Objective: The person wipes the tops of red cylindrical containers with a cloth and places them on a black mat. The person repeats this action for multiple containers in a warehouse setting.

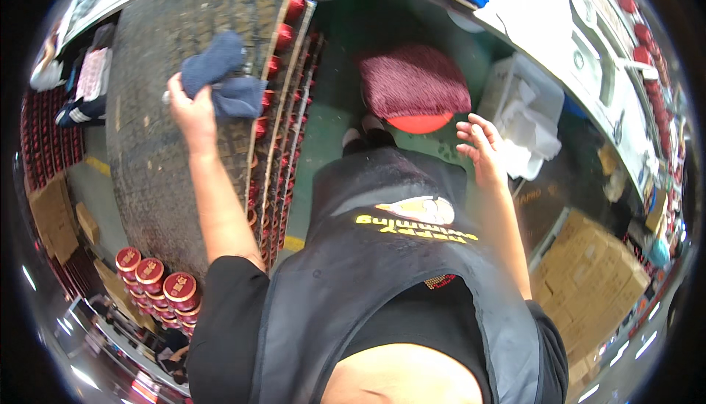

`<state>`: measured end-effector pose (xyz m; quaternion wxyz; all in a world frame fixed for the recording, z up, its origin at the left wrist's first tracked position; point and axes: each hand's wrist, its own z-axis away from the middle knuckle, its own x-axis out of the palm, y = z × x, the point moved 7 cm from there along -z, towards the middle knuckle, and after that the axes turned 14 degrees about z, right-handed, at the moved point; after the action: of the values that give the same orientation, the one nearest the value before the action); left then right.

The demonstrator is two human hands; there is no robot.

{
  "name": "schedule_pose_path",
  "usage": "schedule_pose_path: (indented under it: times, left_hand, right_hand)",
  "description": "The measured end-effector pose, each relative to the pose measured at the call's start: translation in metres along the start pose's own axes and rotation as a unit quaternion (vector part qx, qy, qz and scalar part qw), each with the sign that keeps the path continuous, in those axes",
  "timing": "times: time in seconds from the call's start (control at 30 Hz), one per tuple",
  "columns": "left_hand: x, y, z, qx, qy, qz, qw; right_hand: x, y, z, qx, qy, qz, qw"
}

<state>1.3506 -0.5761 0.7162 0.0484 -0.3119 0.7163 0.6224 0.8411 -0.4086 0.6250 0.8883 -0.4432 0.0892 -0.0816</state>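
Observation:
My left hand [190, 110] grips a dark blue cloth [220, 77] and presses it flat on a brown cardboard sheet [158, 132]. That sheet lies on top of stacked layers of red-capped containers [283, 36], whose caps show along its right edge. My right hand [482, 147] hangs free over the green floor, fingers spread and holding nothing. It is close to a round stool with a maroon cushion [413, 80] and a red seat rim.
More red-capped containers [158, 283] stand at the lower left, with brown boxes [55, 216] beside them. A white bin with white bags [523, 113] sits right of the stool. Cardboard cartons [592, 279] are stacked at the right. A long work surface [596, 44] curves along the upper right.

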Motion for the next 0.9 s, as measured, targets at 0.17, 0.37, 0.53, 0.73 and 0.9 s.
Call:
schedule_pose_path:
  times: [0.17,0.37,0.53,0.73,0.9]
  left_hand:
    - [0.043,0.011,0.011,0.108,-0.052,-0.309,0.944]
    - [0.178,0.063,0.108,0.132,-0.201,-0.044,0.970]
    - [0.336,0.007,0.222,-0.203,-0.346,0.004,0.916]
    - [0.440,-0.064,0.379,-0.632,-0.172,0.176,0.735]
    - [0.509,-0.119,0.482,-0.764,0.075,0.217,0.603]
  right_hand:
    - [-0.061,0.101,0.013,0.099,0.027,0.116,0.988]
    - [-0.130,0.161,-0.014,0.183,0.000,0.162,0.970]
    - [-0.234,0.185,-0.054,0.202,-0.046,0.181,0.961]
    - [-0.422,0.159,-0.112,0.207,0.007,0.255,0.945]
    - [-0.491,0.151,-0.136,0.211,0.004,0.234,0.949]
